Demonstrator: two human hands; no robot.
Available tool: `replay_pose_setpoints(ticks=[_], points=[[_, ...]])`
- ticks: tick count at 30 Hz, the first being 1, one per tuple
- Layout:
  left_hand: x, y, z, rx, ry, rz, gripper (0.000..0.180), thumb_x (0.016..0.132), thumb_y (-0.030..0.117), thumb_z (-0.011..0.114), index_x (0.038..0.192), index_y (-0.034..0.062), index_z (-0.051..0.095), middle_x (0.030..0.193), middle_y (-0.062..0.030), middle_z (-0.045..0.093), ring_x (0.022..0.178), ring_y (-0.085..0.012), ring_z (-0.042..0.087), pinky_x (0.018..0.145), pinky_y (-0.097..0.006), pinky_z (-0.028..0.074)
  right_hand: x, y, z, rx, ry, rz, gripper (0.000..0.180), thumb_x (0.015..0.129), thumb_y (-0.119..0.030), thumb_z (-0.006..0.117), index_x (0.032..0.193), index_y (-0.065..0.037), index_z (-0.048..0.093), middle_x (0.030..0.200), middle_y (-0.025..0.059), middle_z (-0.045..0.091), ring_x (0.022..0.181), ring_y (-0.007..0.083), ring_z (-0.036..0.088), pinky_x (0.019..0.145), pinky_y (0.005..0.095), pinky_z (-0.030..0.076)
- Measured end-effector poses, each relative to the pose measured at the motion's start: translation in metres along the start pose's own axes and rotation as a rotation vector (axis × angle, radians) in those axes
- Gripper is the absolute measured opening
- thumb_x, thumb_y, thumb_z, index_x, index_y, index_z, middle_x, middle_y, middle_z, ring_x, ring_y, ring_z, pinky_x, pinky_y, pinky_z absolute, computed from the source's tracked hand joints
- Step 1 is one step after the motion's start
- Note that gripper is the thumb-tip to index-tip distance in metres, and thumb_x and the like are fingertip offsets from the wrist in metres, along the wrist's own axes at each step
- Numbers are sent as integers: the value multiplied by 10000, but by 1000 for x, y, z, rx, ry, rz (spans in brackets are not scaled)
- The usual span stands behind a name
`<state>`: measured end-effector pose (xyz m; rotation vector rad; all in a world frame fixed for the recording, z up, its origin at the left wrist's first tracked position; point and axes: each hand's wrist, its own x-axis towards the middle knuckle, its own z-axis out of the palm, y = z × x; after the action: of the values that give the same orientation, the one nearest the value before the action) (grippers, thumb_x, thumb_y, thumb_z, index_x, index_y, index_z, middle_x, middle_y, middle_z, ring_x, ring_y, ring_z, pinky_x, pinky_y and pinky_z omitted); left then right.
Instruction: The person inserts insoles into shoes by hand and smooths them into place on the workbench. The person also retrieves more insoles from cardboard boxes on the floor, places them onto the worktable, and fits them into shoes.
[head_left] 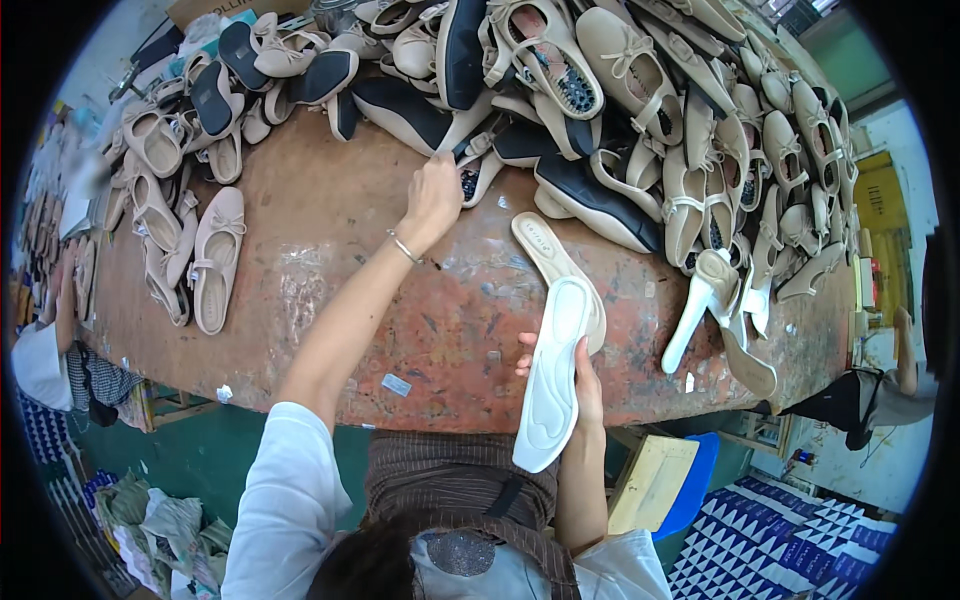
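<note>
My right hand (588, 388) is closed around a white, contoured insole (548, 400), held tilted above the near edge of the table. Behind it, a beige insole (545, 250) crosses at an angle and points toward the far side. My left hand (432, 203) reaches out to the front of the shoe heap with its fingers curled closed. A short dark piece shows at its fingertips, next to a beige shoe (482, 180) with a dark patterned inside; what the fingers hold is hidden.
Beige bow shoes (635, 75) are piled across the far and right side of the brown worktable (330, 260). More shoes (218, 260) stand at the left. Loose insoles (690, 320) lean at the right. A wooden stool (652, 485) stands below the edge. Other people work at both sides.
</note>
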<state>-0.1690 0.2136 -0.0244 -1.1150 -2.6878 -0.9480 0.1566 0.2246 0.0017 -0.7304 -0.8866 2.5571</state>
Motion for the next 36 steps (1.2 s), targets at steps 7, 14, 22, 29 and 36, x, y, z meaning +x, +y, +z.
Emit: replay_pose_setpoints(ticks=[7,14,22,29,36], points=[[-88,15,-114,-57,-273,44,59,867,25,573,900,-20,595,792,-282,629,799,-479,621,703,-550,480,-24,-2,-25,85,32,3,673,1051,-512,275,1430,35,380,1249,229,600,906,281,657,833,418,558],[-236,-25,-201,93,-380,-132,93,893,139,641,875,57,603,754,-149,642,718,-382,632,612,-460,476,-24,-13,-16,-90,120,-31,656,1051,-507,315,1430,17,424,1235,173,628,750,188,599,704,318,503],[-292,-18,-142,223,99,-537,447,785,250,794,1092,40,546,1006,-160,585,870,-399,614,721,-479,498,-73,11,45,-1795,-143,-636,391,837,-141,676,1228,-140,691,1254,116,606,1032,294,552,892,405,425],[-323,-14,-148,-116,-26,-516,866,640,197,913,1373,13,491,1145,-138,463,671,-166,551,620,-312,522,-61,77,55,-1772,-264,-763,330,724,-64,683,1045,-102,752,1177,86,629,1090,273,564,930,411,411],[-329,-35,-147,-320,-22,-466,981,565,167,953,1392,-38,467,1240,-149,442,759,-150,580,686,-279,569,-32,125,79,-1571,-362,-738,222,708,-41,681,924,-33,726,1145,128,634,1108,303,577,907,425,473]])
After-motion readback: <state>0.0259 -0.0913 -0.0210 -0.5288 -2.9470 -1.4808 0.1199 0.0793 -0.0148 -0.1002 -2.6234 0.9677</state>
